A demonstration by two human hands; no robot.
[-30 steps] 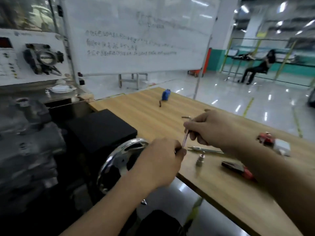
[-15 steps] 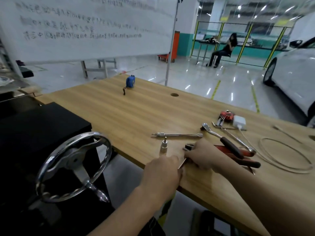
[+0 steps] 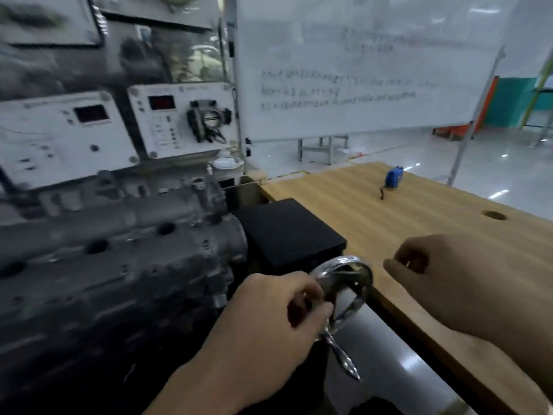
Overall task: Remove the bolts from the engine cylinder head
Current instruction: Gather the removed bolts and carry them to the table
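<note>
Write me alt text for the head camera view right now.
Both hands, fingers curled, hover beside a grey engine cylinder head at left: the left hand by a chrome handwheel, the right hand over the wooden table. Blur hides whether either holds anything. A blue tape measure lies farther back on the table.

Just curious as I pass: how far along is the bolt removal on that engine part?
Done: hard to say; the cylinder head is blurred, showing dark holes but no bolts I can make out. In hand: nothing plainly; the left hand curls beside the chrome handwheel, the right hand curls over the table. Left: no tool is on the head, so unbolting seemingly remains.
</note>
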